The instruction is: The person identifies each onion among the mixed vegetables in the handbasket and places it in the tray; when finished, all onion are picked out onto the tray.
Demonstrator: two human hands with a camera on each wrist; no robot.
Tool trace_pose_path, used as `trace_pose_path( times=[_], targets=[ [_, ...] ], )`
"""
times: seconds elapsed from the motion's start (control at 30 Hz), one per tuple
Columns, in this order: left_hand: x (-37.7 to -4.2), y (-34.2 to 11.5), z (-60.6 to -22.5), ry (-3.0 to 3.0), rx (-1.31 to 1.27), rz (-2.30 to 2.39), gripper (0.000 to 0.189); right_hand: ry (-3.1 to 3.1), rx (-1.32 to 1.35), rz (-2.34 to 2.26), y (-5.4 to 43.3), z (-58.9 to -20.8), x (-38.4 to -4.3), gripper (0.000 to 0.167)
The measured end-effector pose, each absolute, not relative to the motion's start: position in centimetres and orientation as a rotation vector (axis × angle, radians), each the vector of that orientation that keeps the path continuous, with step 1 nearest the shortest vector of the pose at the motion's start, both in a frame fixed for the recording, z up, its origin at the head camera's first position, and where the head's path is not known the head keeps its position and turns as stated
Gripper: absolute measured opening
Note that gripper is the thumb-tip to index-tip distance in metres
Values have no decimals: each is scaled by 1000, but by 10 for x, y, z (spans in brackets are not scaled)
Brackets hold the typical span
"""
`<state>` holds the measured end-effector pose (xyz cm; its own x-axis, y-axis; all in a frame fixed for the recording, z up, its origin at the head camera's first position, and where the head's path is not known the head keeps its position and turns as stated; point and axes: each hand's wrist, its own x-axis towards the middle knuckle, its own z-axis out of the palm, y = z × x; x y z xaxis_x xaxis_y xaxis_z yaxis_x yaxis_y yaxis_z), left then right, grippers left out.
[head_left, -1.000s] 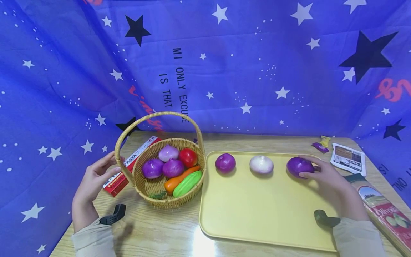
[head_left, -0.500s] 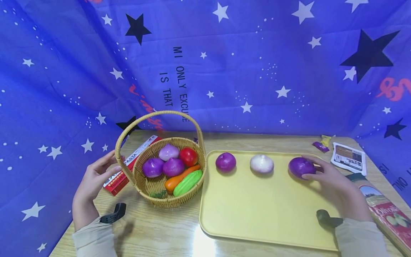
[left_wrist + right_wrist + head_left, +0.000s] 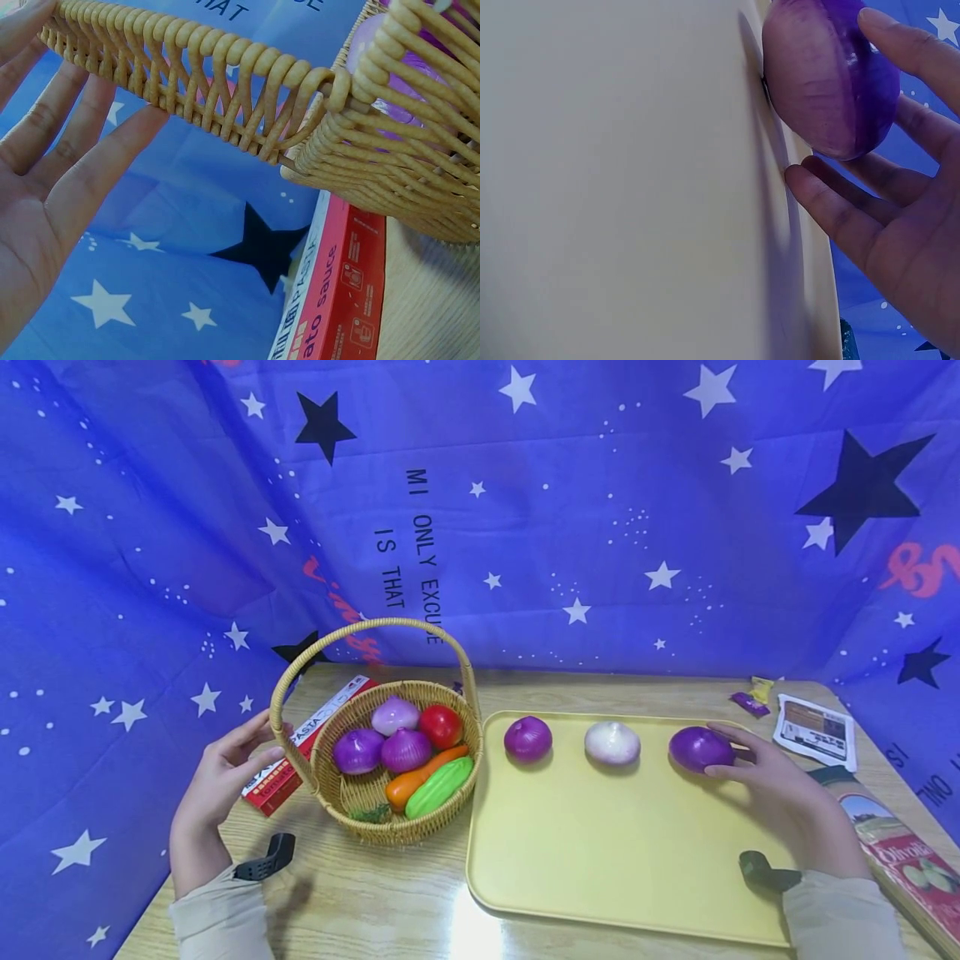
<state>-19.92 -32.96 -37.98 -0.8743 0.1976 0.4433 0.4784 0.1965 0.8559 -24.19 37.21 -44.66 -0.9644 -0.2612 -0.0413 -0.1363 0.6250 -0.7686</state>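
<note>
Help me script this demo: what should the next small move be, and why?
Probably loosen the right hand from the rightmost onion: thumb and fingers hold it, yet it already appears to rest on the yellow tray, roughly in line with the white onion.

On the desk (image 3: 360,902), I have the basket (image 3: 397,835) just left of the tray (image 3: 622,852), a tomato sauce box (image 3: 272,785) at the basket's left. In the basket, three onions (image 3: 406,750) and a tomato (image 3: 441,727) lie behind a carrot (image 3: 405,789) and cucumber (image 3: 440,787). I see three more onions (image 3: 612,743) along the tray's far side, the rightmost in the right hand (image 3: 780,785).
</note>
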Motion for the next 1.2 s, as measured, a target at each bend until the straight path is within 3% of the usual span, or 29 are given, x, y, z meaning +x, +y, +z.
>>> trace_pose_path(
  times=[0.43,0.7,1.2],
  targets=[
    [-198,-327,-379,-2251,-594,-1728,51,2686,-246,-1256,375,-446,-241,81],
    [-197,-327,-378,-2268,-564,-1711,51,2813,-260,-1165,374,-425,-239,83],
    [-200,-330,-379,-2242,-657,-1747,52,2888,-496,-1209,314,-377,-245,71]
  ],
)
